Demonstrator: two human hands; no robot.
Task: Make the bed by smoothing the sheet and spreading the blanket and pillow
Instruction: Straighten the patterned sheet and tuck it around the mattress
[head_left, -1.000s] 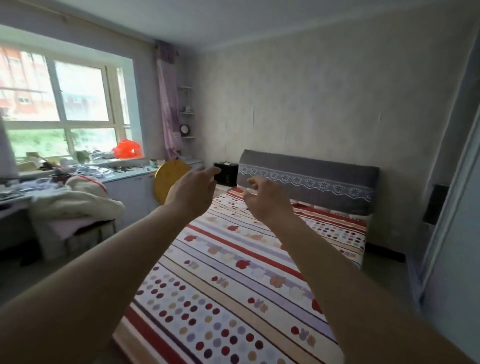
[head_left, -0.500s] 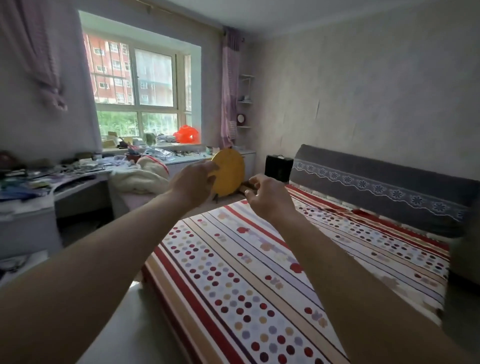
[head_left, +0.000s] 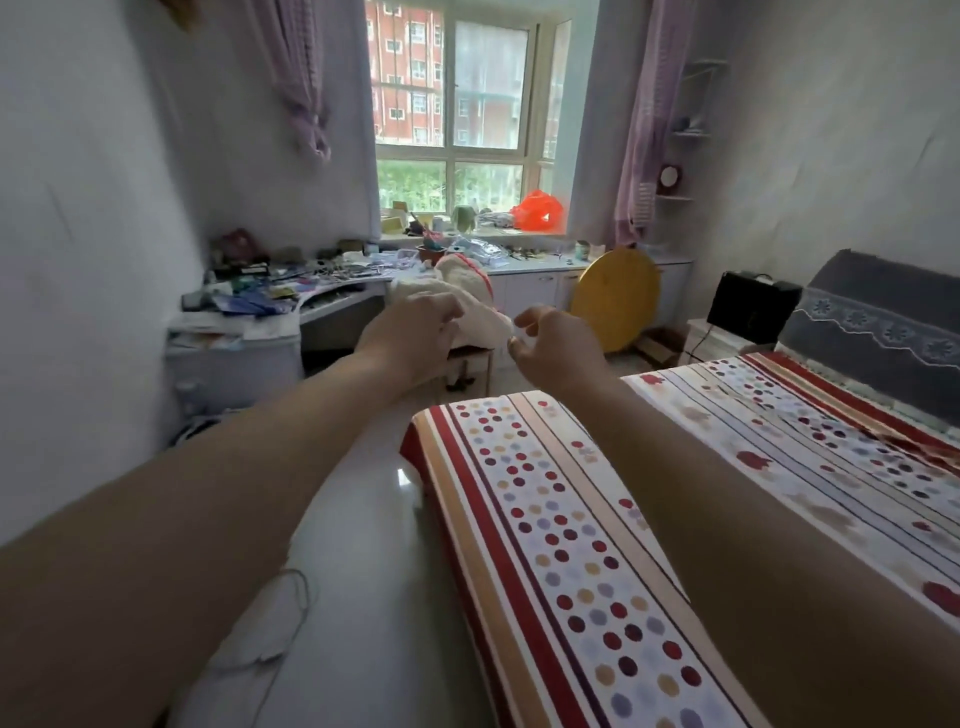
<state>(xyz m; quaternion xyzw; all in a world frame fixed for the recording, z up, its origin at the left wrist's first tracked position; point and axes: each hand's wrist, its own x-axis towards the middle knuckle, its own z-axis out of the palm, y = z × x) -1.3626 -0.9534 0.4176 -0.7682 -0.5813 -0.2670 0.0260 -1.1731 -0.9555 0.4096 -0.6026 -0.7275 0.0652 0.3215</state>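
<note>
Desk (head_left: 332, 306): left of and beyond the left hand, covered in clutter, no part in the task.
Left hand (head_left: 410, 332): raised at arm's length, fingers loosely curled, holding nothing.
Blanket (head_left: 462, 283): a cream bundle with a red edge heaped on a stool (head_left: 475, 358). It sits just beyond both hands and shows between them. I cannot tell whether the left fingertips touch it.
Right hand (head_left: 553, 345): level with the left and near it, fingers loosely bent with the thumb close to the forefinger, gripping nothing.
Sheet (head_left: 545, 519): below and to the right of the right hand, lying flat over the mattress up to the headboard (head_left: 878, 327).
Pillow: none shows on the bed. It may be inside the bundle, but that is not clear.
Done, by my reading: the sheet looks smoothed, with no big wrinkles on the part in view.
Left: take up the blanket, carry it to the bed, spread it, and place the pillow.
</note>
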